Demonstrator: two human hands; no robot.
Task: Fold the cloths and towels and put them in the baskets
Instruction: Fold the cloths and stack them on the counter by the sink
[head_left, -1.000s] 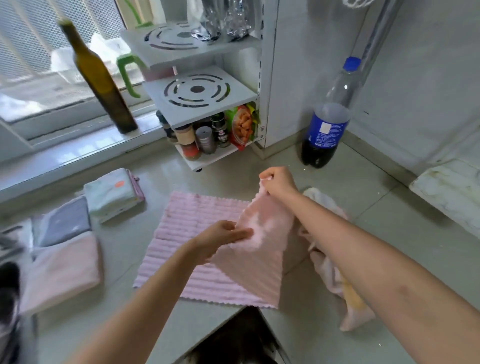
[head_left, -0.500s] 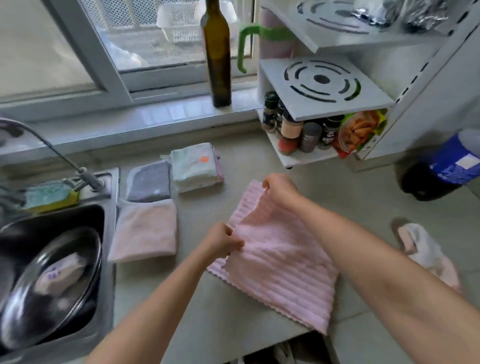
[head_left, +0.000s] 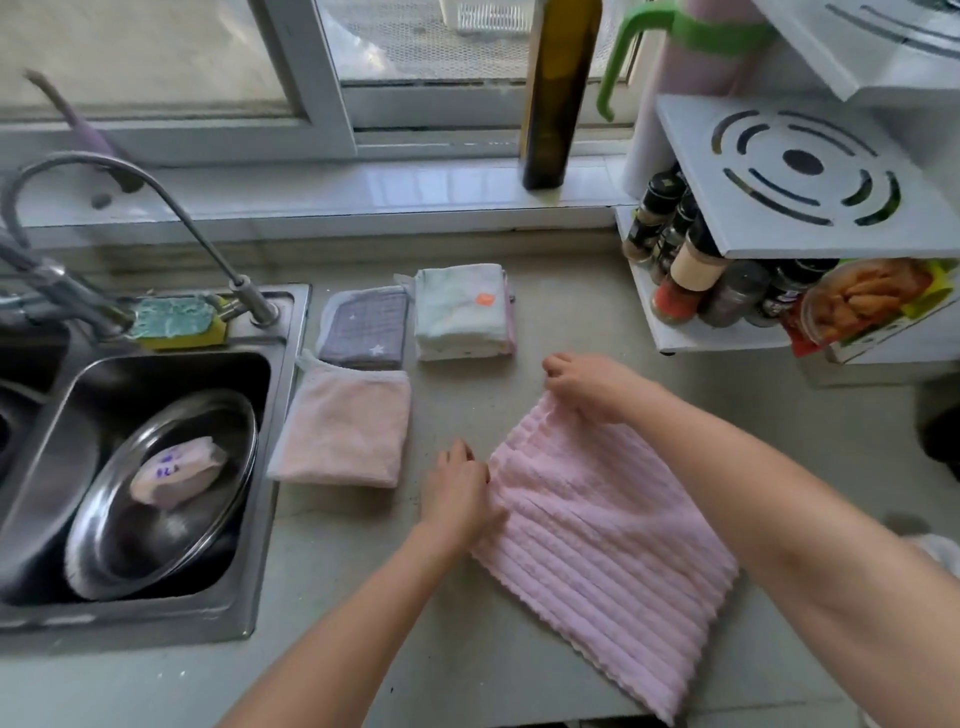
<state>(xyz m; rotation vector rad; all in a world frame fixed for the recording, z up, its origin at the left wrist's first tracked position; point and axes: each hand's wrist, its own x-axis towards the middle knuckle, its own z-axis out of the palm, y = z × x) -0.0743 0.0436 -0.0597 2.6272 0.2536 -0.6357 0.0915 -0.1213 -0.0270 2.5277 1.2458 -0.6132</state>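
The left hand (head_left: 460, 493) pinches the near-left corner of the pink ribbed towel (head_left: 597, 540), fingers curled onto its edge. The right hand (head_left: 587, 382) grips the far corner of the same towel, fingers bunched over the cloth. Between the two hands that edge is held fairly taut. The towel lies flat on the counter (head_left: 571, 291), doubled over, its near corner reaching the counter's front edge.

Judgement: the folding step is in hand; one fold looks made and the corners are being squared. The next move probably calls for bringing this held edge across to the opposite side, keeping the corners matched so the ribs line up.

To the left lie three cloths already folded: a pale pink cloth (head_left: 340, 428) just beside the sink (head_left: 280, 467), a grey cloth (head_left: 363, 332) behind it, and a white folded towel (head_left: 462, 312) beside that. No basket is visible on the counter, so the putting-away step is not yet begun. A spice rack (head_left: 800, 171) stands at the right, a dark bottle (head_left: 553, 93) on the sill.
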